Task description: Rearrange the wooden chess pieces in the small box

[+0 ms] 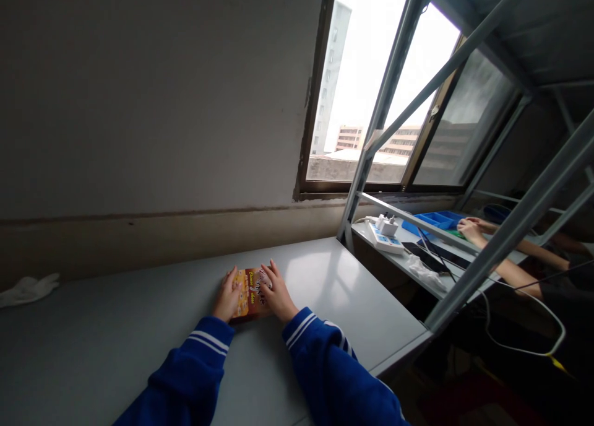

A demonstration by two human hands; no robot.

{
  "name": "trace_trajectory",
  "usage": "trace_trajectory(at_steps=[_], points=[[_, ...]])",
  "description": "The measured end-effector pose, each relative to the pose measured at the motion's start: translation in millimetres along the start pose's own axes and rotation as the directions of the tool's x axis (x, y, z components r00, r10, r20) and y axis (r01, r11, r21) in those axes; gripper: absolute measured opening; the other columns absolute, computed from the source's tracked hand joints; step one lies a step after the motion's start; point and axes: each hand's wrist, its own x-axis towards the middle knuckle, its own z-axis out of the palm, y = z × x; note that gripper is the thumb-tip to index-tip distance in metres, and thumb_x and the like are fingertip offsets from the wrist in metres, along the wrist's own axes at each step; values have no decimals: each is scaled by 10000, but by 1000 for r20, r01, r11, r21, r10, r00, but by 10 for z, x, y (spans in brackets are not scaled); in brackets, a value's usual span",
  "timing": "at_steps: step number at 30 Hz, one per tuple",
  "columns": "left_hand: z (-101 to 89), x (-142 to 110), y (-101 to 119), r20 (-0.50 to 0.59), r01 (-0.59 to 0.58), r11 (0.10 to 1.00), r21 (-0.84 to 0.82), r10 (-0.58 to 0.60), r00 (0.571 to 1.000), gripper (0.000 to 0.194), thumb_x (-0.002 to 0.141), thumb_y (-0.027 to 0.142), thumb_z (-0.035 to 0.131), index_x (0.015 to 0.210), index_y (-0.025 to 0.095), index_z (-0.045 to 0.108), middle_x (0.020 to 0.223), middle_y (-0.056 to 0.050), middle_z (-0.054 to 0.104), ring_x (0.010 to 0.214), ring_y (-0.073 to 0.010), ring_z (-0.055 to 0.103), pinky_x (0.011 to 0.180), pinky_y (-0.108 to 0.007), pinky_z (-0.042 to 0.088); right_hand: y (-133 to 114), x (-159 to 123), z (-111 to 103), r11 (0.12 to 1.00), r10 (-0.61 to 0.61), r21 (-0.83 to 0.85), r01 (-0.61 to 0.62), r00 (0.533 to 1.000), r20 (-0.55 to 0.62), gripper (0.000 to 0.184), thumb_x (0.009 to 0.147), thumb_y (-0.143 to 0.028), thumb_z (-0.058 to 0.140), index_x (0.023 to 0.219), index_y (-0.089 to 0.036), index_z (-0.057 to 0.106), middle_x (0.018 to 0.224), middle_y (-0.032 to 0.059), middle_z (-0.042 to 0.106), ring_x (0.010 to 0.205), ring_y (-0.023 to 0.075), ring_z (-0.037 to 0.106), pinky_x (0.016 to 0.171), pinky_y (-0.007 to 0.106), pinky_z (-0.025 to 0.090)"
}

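Note:
A flat red and yellow Chinese chess box (249, 295) lies on the grey tabletop (185, 358), its printed face up. Along its left edge, my left hand (227, 296) grips the side with the fingers pointing away from me. My right hand (279, 293) holds the opposite side, with its thumb and fingers partly over the top. Parts of the box's left and right edges are hidden under the hands.
A crumpled white glove or cloth (28, 290) lies at the far left by the wall. Metal bed-frame bars (387, 98) rise at the right. Beyond them, another person's hands (473, 231) are near a blue tray (431, 221), with a power strip (387, 237) on that table.

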Motion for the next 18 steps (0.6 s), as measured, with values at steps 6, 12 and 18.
trace_trajectory(at_steps=[6,12,18], points=[[-47,-102,17,69,-25,959,283,6,998,458,836,157,255,1280,169,369,1368,-129,323,1292,-240,227,1047,-500,129,42,17,28,1000,28,-14,-27,998,61,454,785,-210,501,1232,-136,465,1384,87,211,1274,244,166,1069,418,164],[-44,-103,87,74,-46,888,458,13,997,463,870,251,232,1317,161,312,1375,-142,302,1295,-256,212,1041,-516,103,95,110,75,999,24,-48,-22,999,45,492,811,-341,514,1260,-155,439,1382,88,220,1268,278,171,1058,472,169],[-29,-71,54,69,-36,909,416,9,998,475,869,246,227,1330,149,286,1382,-136,289,1296,-253,209,1047,-496,124,107,122,77,999,-26,-31,26,1000,15,480,810,-359,512,1251,-181,447,1373,80,244,1257,282,203,1047,514,150]])
